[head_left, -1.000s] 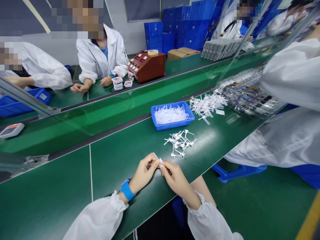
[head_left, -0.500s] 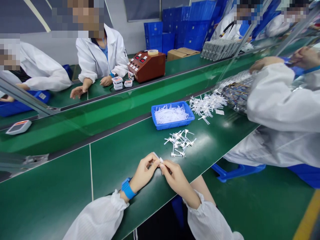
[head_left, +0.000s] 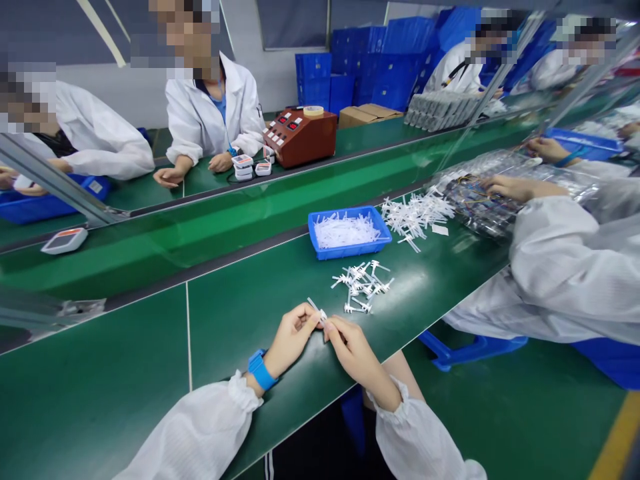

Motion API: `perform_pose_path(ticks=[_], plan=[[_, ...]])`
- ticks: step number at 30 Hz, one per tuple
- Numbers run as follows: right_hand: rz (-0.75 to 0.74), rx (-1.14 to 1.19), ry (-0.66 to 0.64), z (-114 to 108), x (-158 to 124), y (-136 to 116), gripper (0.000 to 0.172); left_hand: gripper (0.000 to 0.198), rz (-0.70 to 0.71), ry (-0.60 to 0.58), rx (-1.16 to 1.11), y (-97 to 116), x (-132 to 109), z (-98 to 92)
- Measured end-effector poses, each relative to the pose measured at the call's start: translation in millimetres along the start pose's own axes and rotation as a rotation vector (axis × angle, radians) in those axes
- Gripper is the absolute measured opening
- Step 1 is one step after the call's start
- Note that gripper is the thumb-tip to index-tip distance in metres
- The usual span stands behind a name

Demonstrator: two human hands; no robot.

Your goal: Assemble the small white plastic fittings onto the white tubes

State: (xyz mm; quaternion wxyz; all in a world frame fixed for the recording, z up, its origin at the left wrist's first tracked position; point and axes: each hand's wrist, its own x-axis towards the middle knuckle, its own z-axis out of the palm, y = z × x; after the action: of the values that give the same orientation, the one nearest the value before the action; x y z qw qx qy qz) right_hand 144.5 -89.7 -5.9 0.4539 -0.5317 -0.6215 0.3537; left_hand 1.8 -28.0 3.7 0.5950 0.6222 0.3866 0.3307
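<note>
Between my fingertips is a small white plastic piece with a clear strip point(head_left: 313, 304) sticking out toward the upper left. My left hand point(head_left: 294, 335) pinches it from the left, a blue band around the wrist. From the right, the thumb and fingers of my right hand point(head_left: 351, 348) close on its other end, and the two hands meet. Just beyond them lies a small pile of similar white pieces with strips point(head_left: 361, 287). Behind that pile stands a blue tray point(head_left: 350, 252) filled with clear strips point(head_left: 346, 230).
A larger heap of white strips point(head_left: 417, 215) lies right of the tray, beside bagged wires point(head_left: 480, 200) handled by a co-worker point(head_left: 565, 233). A conveyor belt point(head_left: 225, 230) runs behind the green table point(head_left: 235, 327). Across it sit a brown instrument box point(head_left: 310, 143) and other workers.
More of the clear strip now shows above my fingers. The view has shifted slightly. The co-worker at right has moved an arm, showing a hand on the bagged wires.
</note>
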Motion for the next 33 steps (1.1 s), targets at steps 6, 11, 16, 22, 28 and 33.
perform_pose_path(ticks=[6, 11, 16, 22, 28, 33], plan=[[0.001, -0.011, -0.012, 0.5, -0.9, 0.4, 0.030, 0.032, -0.012, -0.002, -0.032, 1.3, -1.3, 0.0], [-0.005, -0.014, -0.009, 0.8, -1.2, 2.0, 0.031, 0.031, -0.025, -0.022, -0.033, 2.6, -0.1, 0.0], [0.002, -0.012, -0.001, 1.2, -1.2, 4.5, 0.032, 0.028, -0.010, -0.028, -0.040, 1.6, 0.6, 0.2], [0.024, -0.008, 0.004, 1.7, -1.0, 6.8, 0.031, 0.026, 0.001, -0.053, -0.017, 1.4, 1.1, -0.2], [0.036, -0.001, 0.008, 1.6, -1.1, 6.0, 0.031, 0.025, 0.002, -0.063, 0.014, -1.0, 0.5, -0.9], [0.048, 0.017, 0.029, 1.8, 1.0, 4.2, 0.030, 0.027, -0.007, -0.030, -0.002, -4.3, 0.3, 0.4]])
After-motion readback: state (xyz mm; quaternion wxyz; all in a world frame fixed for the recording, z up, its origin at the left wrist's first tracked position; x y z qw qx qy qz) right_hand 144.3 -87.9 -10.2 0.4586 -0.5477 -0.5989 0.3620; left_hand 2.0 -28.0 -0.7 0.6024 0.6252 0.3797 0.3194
